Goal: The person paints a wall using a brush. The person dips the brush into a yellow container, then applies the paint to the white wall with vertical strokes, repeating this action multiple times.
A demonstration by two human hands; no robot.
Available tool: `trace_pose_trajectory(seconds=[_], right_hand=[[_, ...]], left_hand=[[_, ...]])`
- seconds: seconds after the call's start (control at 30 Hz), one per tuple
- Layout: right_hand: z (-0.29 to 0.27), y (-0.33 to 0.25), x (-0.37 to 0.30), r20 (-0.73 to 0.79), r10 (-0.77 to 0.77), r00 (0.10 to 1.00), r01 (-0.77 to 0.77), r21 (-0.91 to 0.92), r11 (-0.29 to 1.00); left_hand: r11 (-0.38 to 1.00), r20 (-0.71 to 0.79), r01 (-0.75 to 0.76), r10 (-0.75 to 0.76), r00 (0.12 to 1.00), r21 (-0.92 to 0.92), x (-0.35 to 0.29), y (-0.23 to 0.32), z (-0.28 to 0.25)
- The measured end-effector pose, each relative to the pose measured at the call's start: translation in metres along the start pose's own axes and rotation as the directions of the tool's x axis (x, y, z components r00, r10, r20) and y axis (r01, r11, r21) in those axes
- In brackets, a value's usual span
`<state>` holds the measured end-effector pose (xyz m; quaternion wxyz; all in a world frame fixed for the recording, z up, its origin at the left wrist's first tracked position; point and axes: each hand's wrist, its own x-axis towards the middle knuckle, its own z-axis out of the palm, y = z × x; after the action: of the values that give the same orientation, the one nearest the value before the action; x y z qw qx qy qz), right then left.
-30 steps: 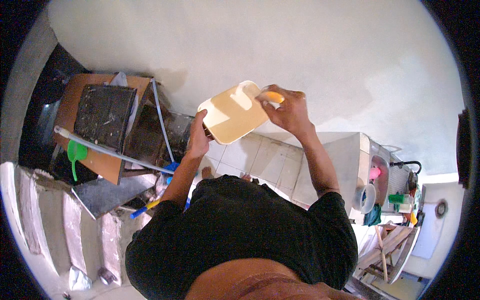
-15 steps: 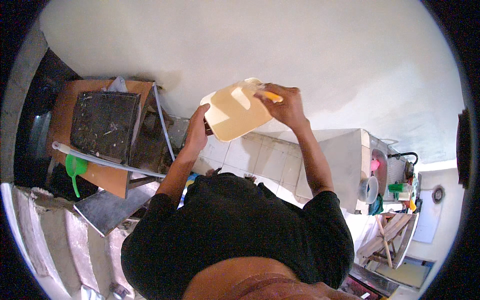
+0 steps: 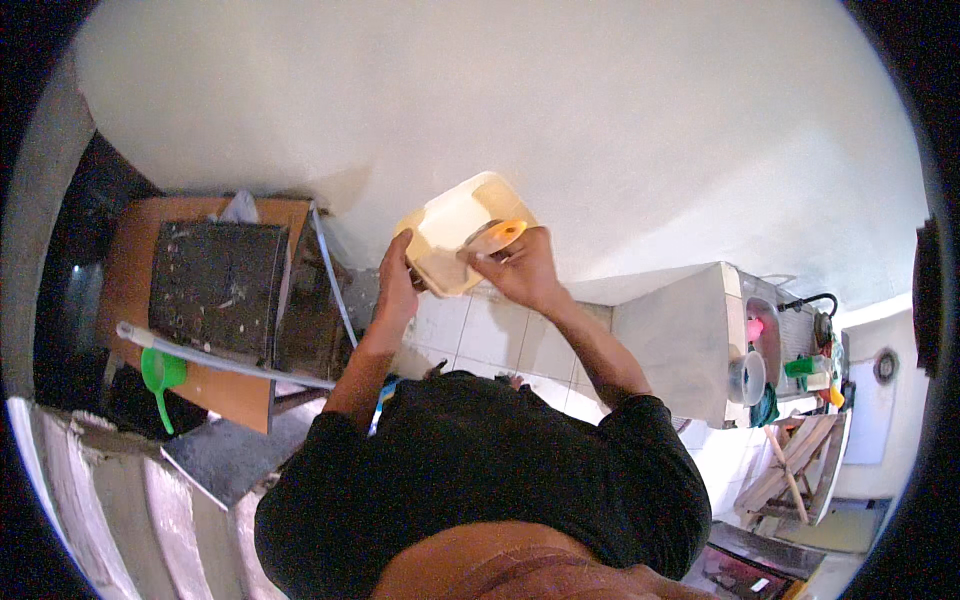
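In front of the pale wall, my left hand (image 3: 397, 282) is closed on the left rim of a cream rectangular plastic tub (image 3: 440, 222), thumb on the inside edge. The tub is tilted, so its inside shows, part lit and part in shade. My right hand (image 3: 525, 272) grips a paintbrush with an orange handle (image 3: 508, 232) over the tub's near right side. The handle's end points up and to the right. The bristles are blurred and partly hidden by my fingers, and I cannot tell whether they touch the tub.
At left, a wooden table (image 3: 125, 270) carries a dark stained panel (image 3: 215, 290); a green dipper (image 3: 163, 375) hangs beside a pale pipe (image 3: 220, 358). On the right stands a counter with a sink (image 3: 765, 310) and a clear bowl (image 3: 746, 378). White floor tiles (image 3: 490, 335) lie below.
My right hand and the paintbrush have moved from the tub's far right corner down and left to its near side. The tub has tilted, showing more of its inside.
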<state>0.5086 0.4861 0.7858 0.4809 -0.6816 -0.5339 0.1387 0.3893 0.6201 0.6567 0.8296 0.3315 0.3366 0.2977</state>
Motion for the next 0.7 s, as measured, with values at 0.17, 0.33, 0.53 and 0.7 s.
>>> trace_pose_trajectory(seconds=[0.17, 0.33, 0.53, 0.7], right_hand=[[-0.009, 0.009, 0.004, 0.006, 0.010, 1.000, -0.010, 0.092, 0.996], [-0.051, 0.027, 0.022, -0.183, 0.039, 0.982, -0.062, -0.125, 0.990], [-0.068, 0.046, 0.031, -0.240, 0.032, 0.970, -0.122, -0.373, 0.920], [-0.057, 0.046, 0.020, -0.199, -0.127, 0.972, -0.017, -0.594, 0.804]], left_hand=[[0.994, 0.118, -0.020, 0.033, 0.993, -0.112, 0.000, 0.003, -0.001], [0.996, 0.099, -0.026, 0.034, 0.994, -0.084, -0.013, 0.012, 0.001], [0.996, 0.085, -0.073, 0.078, 0.993, -0.059, -0.004, 0.005, -0.009], [0.994, 0.138, -0.070, 0.082, 0.987, -0.089, -0.004, 0.002, 0.001]])
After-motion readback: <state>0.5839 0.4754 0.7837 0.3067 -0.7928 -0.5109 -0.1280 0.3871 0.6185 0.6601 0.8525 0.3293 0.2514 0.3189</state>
